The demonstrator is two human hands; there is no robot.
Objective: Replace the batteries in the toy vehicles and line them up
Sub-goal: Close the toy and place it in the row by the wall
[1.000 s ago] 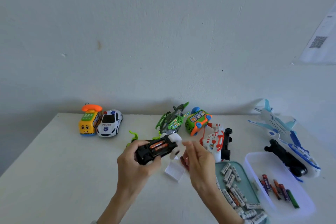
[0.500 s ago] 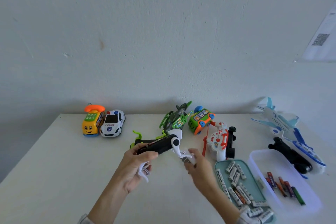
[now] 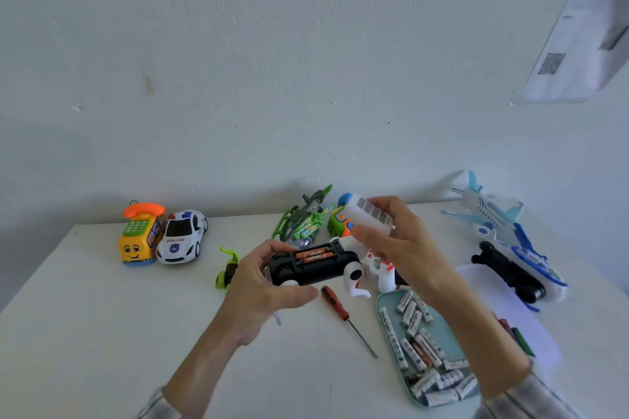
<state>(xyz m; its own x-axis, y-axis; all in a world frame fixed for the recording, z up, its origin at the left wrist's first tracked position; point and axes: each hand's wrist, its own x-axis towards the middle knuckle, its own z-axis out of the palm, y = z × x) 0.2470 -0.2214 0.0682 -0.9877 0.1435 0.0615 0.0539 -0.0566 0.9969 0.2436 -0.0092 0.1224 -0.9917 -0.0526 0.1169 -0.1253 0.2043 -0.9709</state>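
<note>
My left hand grips an upturned toy vehicle with a black underside and white wheels. Its battery bay is open, and two orange batteries lie inside. My right hand holds a white battery cover just above and to the right of the toy. A red-handled screwdriver lies on the table below the toy. A teal tray at the right holds several white batteries. A yellow phone bus and a white police car stand side by side at the back left.
A green helicopter toy, a green-orange toy and a white-red vehicle crowd behind my hands. A blue-white airplane and another blue-white toy sit far right. A clear box holds used batteries. A small green part lies left.
The toy has been turned so its open battery bay faces up. My right hand rose with the white cover. The screwdriver now lies on the table.
</note>
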